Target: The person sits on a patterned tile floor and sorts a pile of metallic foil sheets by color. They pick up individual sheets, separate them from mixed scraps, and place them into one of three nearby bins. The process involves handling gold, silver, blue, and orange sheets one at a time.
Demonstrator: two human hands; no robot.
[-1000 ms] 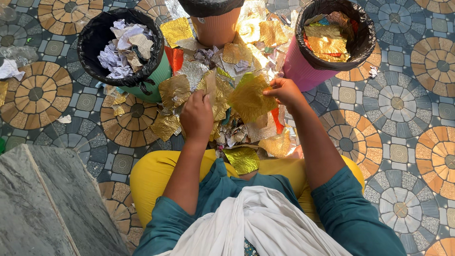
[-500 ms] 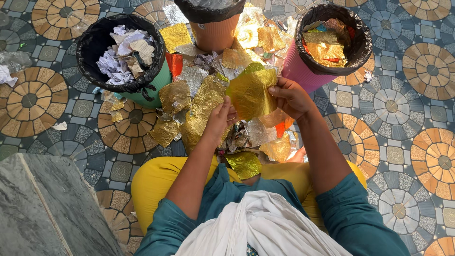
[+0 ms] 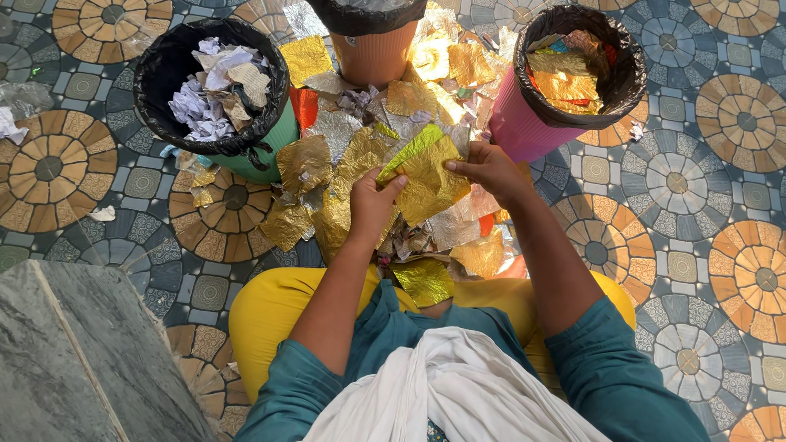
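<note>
Gold foil sheet [image 3: 430, 176], lower edge perhaps hidden

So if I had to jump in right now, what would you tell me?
Left hand: grips the lower left edge of a gold foil sheet.
Right hand: pinches the sheet's right edge.
Foil pile: lies loose on the tiled floor in front of the knees.
Green bin: holds whitish paper scraps.
Pink bin: holds gold and coloured foil.
Orange bin: top mostly out of view.
Done: some pieces are in bins.
Left: the sheet in hand and the pile.
</note>
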